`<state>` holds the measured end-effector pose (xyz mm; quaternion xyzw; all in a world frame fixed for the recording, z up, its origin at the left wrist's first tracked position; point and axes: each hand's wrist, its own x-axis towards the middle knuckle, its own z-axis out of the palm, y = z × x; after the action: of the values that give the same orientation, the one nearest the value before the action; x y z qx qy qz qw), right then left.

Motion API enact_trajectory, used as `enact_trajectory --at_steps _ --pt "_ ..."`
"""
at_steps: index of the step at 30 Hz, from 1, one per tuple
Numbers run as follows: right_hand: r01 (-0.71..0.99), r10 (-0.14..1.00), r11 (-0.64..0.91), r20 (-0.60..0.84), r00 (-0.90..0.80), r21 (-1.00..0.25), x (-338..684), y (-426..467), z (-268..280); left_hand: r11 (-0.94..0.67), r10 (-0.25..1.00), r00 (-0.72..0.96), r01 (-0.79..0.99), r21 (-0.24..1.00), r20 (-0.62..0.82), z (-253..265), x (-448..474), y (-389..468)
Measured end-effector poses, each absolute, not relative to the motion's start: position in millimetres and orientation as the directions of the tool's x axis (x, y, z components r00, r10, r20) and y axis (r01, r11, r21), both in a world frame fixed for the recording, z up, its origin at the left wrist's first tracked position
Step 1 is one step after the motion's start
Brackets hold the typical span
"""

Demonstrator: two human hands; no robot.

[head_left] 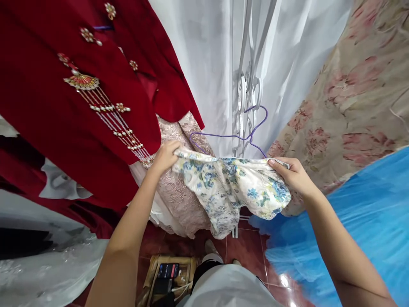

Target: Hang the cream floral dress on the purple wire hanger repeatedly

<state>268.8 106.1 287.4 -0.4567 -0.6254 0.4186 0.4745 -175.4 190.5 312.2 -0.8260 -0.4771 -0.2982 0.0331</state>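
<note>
A pair of white floral shorts (211, 183) with blue and yellow-green flowers is stretched out between my two hands. At its left end, my left hand (165, 157) grips the waistband with closed fingers. My right hand (292, 172) pinches the other end of the waistband, thumb on top. Below this edge the cloth hangs down in two leg parts. Just behind the waistband is a purple wire hanger (223, 136); its lower part is partly hidden by the cloth, and I cannot tell whether it touches.
Red velvet garments (128, 119) with beaded ornaments hang at left, above a pink brocade garment (182, 196). White hangers (243, 94) hang before a white curtain (204, 55). Floral fabric (351, 102) and blue tulle (361, 217) are at right. A phone (168, 270) lies on a low wooden stand (155, 266).
</note>
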Motion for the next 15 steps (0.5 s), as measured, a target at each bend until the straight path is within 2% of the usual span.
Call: enact_trajectory --at_steps 4,6,8,11,15 --pt "0.11 0.985 0.156 0.146 -0.091 -0.982 268 110 286 -0.634 0.688 0.256 0.667 0.391 0.679 352 -130 231" --pt "0.109 0.983 0.184 0.181 -0.042 -0.977 274 109 280 -0.71 0.667 0.314 0.543 0.449 0.676 362 -104 233" --pt "0.129 0.961 0.273 0.276 0.003 -0.953 284 105 269 -0.751 0.649 0.387 0.462 0.472 0.655 362 -88 224" --pt "0.19 0.919 0.371 0.389 0.067 -0.909 300 92 244 -0.723 0.684 0.385 0.472 0.504 0.62 346 -85 205" --pt "0.328 0.901 0.319 0.392 0.187 -0.889 309 78 222 -0.569 0.814 0.321 0.609 0.553 0.483 323 -90 187"
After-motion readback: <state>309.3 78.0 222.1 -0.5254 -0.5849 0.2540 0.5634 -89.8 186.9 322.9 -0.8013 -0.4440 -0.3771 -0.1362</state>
